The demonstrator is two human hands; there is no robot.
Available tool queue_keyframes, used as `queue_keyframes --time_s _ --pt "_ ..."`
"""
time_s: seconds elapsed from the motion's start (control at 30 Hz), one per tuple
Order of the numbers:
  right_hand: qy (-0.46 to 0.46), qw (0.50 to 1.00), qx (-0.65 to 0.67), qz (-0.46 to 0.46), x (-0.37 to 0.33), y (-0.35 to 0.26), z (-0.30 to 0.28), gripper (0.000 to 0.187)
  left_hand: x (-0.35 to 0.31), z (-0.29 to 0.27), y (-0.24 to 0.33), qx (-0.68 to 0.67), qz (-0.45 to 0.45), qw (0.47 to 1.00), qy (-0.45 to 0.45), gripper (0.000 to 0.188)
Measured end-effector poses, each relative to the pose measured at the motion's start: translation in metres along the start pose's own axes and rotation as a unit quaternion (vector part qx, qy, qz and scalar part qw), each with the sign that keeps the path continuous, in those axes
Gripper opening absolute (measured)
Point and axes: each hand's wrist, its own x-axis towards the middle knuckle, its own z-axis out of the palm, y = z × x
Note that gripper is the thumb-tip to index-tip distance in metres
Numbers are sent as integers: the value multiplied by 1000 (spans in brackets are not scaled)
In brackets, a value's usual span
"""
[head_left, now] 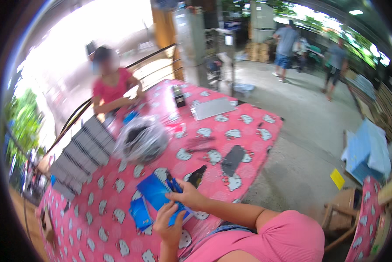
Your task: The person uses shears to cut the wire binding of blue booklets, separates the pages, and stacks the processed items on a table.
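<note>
Near the table's front edge, my right hand [185,195] is closed around a slim dark-blue and black tool [173,185]; blur hides its exact kind. Just below and to the left, my left hand [166,222] grips a bright blue printed card [175,215] between thumb and fingers. The two hands almost touch. Under and beyond them lies a larger blue printed sheet [151,190]. A smaller stack of blue cards [140,214] rests on the tablecloth left of my hands.
A pink patterned tablecloth [130,179] covers the table. On it are a clear plastic bag of dark items [141,139], rows of grey boxes [84,150], black pieces [233,160] and a silver tray [213,108]. A person in pink [113,87] sits across; others stand farther back.
</note>
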Motion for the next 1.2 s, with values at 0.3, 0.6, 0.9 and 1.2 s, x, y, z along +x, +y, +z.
queue_keyframes --time_s 0.3,0.6,0.9,1.2 --pt "-1 981 -191 23 -63 -23 -15 38 54 1 -4 -69 -151 973 -162 36" --pt "-99 988 -114 39 -73 -17 -6 48 43 -19 -31 -327 -321 866 -200 33" --pt "-116 737 -632 -208 -43 -81 -54 53 52 -9 -45 -454 -266 790 -315 70" --pt "-162 639 -703 -266 -29 -100 -35 49 39 -31 -27 -480 -239 794 -285 68"
